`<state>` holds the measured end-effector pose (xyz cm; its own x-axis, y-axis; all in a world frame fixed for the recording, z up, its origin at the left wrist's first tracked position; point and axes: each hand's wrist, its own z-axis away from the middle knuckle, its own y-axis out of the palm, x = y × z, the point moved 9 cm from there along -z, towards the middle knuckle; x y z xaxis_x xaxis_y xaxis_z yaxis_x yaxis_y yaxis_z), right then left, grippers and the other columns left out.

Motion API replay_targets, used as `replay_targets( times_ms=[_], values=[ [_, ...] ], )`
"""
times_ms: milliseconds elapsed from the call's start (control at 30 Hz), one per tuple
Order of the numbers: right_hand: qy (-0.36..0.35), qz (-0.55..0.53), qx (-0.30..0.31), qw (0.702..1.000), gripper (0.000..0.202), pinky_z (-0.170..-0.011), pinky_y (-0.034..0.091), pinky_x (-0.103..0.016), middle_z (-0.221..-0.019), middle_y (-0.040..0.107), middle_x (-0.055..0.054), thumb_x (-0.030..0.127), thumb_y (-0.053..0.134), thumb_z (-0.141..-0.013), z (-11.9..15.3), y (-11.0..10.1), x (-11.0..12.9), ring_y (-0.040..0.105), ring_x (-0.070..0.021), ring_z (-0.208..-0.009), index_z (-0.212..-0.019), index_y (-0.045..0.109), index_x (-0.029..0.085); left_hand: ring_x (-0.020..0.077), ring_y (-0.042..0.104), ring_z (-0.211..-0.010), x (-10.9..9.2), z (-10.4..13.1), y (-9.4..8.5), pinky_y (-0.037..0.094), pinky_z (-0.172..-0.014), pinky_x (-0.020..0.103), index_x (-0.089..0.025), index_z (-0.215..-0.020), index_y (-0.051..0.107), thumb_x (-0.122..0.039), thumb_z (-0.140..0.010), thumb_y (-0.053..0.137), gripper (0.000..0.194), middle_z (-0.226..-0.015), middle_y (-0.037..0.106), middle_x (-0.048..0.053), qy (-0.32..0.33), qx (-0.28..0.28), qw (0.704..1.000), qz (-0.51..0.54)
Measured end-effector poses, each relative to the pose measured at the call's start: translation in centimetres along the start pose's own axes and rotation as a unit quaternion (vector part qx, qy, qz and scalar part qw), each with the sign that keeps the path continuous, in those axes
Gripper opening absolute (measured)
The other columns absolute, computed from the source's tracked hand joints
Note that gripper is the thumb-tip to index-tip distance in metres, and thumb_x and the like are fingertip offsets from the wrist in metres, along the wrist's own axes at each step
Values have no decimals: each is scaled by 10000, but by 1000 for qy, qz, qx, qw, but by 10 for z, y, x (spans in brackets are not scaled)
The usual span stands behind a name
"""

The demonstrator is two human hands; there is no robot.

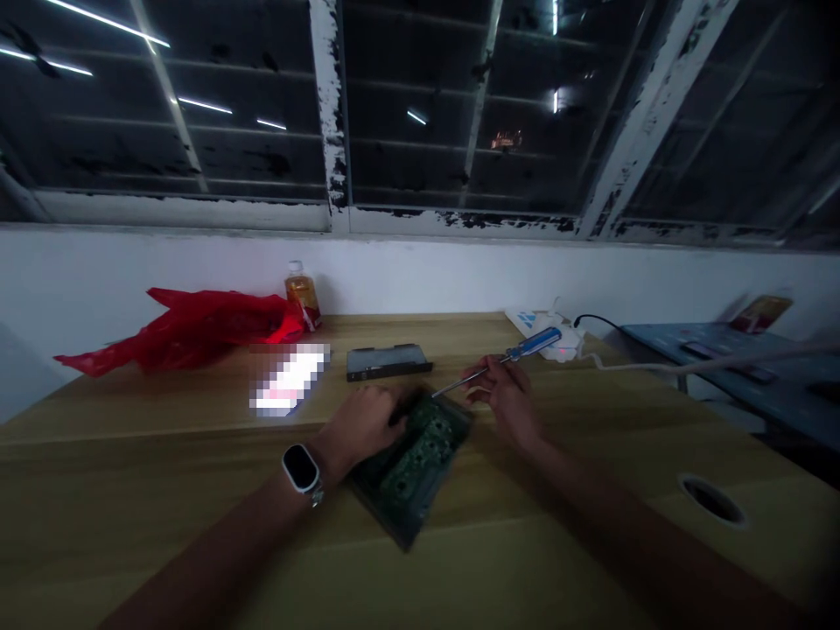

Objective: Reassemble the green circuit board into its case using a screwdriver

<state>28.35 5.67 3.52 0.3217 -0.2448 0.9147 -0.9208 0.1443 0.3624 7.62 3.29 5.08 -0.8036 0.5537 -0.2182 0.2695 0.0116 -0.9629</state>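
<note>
A green circuit board in a dark, flat housing lies at a slant on the wooden table. My left hand is closed on its left edge, the thumb reaching over the board. In my right hand is a screwdriver with a blue handle, its shaft pinched between the fingers. The handle points up and to the right, and the tip reaches the board's far edge; whether it touches is too blurred to tell. Just behind the board lies a dark rectangular panel with a grey face.
A red plastic bag and a bottle stand at the back left, near a bright, pixelated rectangle. A white power strip with cables sits at the back right. A round cable hole opens in the tabletop at right.
</note>
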Motion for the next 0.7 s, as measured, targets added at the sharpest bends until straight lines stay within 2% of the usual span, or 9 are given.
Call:
replay_targets(
  times_ms=[33, 100, 200, 300, 467, 600, 700],
  values=[
    [0, 1, -1, 1000, 362, -430, 536, -269, -718, 742, -50, 510, 741, -751, 0, 0, -1, 671, -180, -543, -803, 569, 195, 252, 655, -730, 2, 7, -2, 417, -599, 320, -195, -1098, 604, -266, -863, 562, 249, -813, 699, 72, 0, -10, 1000, 8],
    [-3, 4, 1, 1000, 358, -434, 535, -267, -717, 743, -53, 511, 727, -770, 0, 1, -2, 673, -180, -546, -811, 566, 194, 217, 631, -657, 3, 18, -3, 377, -549, 292, -212, -1134, 565, -245, -857, 549, 279, -742, 674, 30, 11, -24, 999, 36],
    [-9, 6, 13, 1000, 367, -433, 539, -275, -706, 742, -56, 525, 713, -783, 0, 8, -2, 671, -182, -532, -808, 557, 194, 165, 591, -592, -4, 30, 2, 341, -519, 267, -216, -919, 592, -272, -904, 496, 112, -689, 630, 0, 58, -49, 994, 74],
    [-20, 9, 32, 999, 376, -434, 545, -283, -694, 740, -48, 540, 704, -789, -4, 21, 2, 671, -183, -516, -816, 548, 200, 139, 578, -614, -16, 36, 3, 351, -549, 259, -194, -718, 552, -256, -928, 466, 236, -695, 602, 6, 118, -97, 985, 82],
    [-37, 34, 93, 994, 386, -494, 581, -291, -723, 748, -41, 569, 664, -817, -12, 68, 8, 688, -172, -542, -820, 536, 205, 127, 559, -617, -24, 39, 2, 351, -561, 257, -186, -701, 547, -213, -941, 463, 256, -676, 569, -2, 143, -137, 977, 82],
    [-43, 57, 177, 982, 432, -545, 588, -274, -689, 730, -24, 619, 643, -804, -19, 115, -11, 686, -149, -542, -782, 526, 204, 129, 557, -621, -25, 41, 1, 354, -562, 261, -189, -722, 560, -210, -944, 470, 241, -686, 571, -4, 146, -139, 977, 73],
    [-66, 95, 196, 974, 453, -529, 570, -253, -689, 717, -23, 650, 586, -825, -24, 131, -30, 672, -134, -530, -778, 533, 203, 130, 555, -618, -26, 43, 2, 355, -561, 263, -190, -733, 569, -207, -934, 486, 218, -690, 574, -6, 150, -134, 977, 64]
  ],
)
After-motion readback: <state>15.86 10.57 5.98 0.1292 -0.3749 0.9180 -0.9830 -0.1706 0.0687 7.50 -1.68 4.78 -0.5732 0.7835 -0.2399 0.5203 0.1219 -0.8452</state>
